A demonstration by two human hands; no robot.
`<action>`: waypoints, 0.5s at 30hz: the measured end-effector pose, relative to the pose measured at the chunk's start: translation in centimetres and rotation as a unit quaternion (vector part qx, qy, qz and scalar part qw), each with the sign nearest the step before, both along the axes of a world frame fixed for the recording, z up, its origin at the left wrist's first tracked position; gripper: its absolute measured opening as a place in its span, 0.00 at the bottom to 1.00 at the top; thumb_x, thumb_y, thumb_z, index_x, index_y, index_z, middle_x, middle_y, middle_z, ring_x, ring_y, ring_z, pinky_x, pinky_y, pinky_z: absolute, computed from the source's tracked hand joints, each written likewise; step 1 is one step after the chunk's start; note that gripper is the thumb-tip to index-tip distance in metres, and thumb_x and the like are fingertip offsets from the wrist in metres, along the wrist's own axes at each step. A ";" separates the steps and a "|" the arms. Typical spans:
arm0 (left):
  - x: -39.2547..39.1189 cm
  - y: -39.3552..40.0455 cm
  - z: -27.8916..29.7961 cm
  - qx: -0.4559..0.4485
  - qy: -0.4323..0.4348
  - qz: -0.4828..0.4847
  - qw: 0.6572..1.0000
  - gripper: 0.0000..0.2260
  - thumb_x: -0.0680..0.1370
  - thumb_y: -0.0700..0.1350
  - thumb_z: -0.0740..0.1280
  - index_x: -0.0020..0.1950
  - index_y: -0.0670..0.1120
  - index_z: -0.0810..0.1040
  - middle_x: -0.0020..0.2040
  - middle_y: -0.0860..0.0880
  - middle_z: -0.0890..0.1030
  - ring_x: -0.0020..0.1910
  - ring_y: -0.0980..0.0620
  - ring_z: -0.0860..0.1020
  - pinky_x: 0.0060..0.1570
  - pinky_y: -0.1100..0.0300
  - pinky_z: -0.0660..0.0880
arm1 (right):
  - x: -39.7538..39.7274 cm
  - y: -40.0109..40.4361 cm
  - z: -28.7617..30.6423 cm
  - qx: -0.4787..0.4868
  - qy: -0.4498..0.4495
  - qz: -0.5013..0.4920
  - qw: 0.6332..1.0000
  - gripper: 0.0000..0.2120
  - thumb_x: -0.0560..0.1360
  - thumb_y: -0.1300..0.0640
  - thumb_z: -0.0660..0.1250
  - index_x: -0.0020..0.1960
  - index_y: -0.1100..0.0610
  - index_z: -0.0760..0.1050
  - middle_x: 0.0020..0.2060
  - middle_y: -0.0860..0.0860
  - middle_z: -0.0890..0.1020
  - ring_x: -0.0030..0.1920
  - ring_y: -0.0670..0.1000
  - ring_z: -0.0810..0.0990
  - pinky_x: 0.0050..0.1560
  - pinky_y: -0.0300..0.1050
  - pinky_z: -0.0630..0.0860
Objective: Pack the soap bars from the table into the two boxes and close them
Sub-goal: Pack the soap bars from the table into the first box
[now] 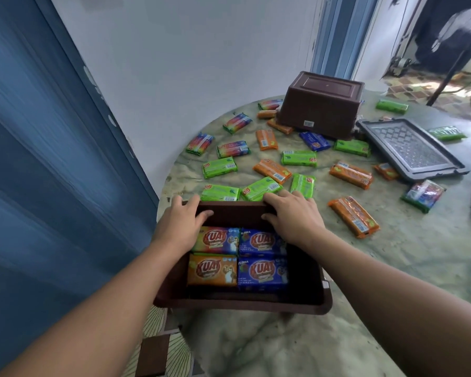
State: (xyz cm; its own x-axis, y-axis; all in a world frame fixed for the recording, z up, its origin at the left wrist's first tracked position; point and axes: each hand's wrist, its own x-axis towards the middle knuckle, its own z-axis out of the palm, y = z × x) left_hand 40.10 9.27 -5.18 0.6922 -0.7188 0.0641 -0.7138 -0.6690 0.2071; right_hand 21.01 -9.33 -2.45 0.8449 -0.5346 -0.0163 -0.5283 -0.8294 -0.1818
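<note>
Brown plastic box [237,302] at the near table [297,338] edge, open, four bars [238,258] flat on its floor in two rows. Far rim gripped from both sides: left hand [181,217] and right hand [290,213] each clenched on it, thumbs inside, fingers over the top, probably to steady or drag it nearer the loose stock. Just beyond, green bars [220,192] touching the rim; more scattered behind. Farther back, second box [320,104] upside down, so unfilled; beside it a lid [411,149] lying flat, waiting. Most packing undone.
</note>
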 end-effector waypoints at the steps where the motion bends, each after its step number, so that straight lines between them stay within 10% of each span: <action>1: 0.8 -0.4 0.0 0.001 0.000 -0.009 1.000 0.21 0.81 0.64 0.59 0.62 0.49 0.70 0.54 0.43 0.71 0.47 0.40 0.77 0.42 0.47 0.78 | 0.6 -0.1 0.0 -0.001 0.002 -0.008 1.000 0.13 0.80 0.41 0.64 0.62 0.43 0.70 0.58 0.50 0.78 0.62 0.57 0.74 0.55 0.57 0.72; 15: 5.7 -3.3 0.1 0.036 0.012 -0.058 0.998 0.29 0.80 0.67 0.56 0.70 0.47 0.66 0.65 0.38 0.70 0.62 0.36 0.71 0.61 0.45 0.69 | 3.8 -0.3 0.4 0.003 0.014 -0.072 0.997 0.15 0.80 0.39 0.64 0.64 0.43 0.70 0.59 0.49 0.77 0.61 0.56 0.74 0.57 0.57 0.73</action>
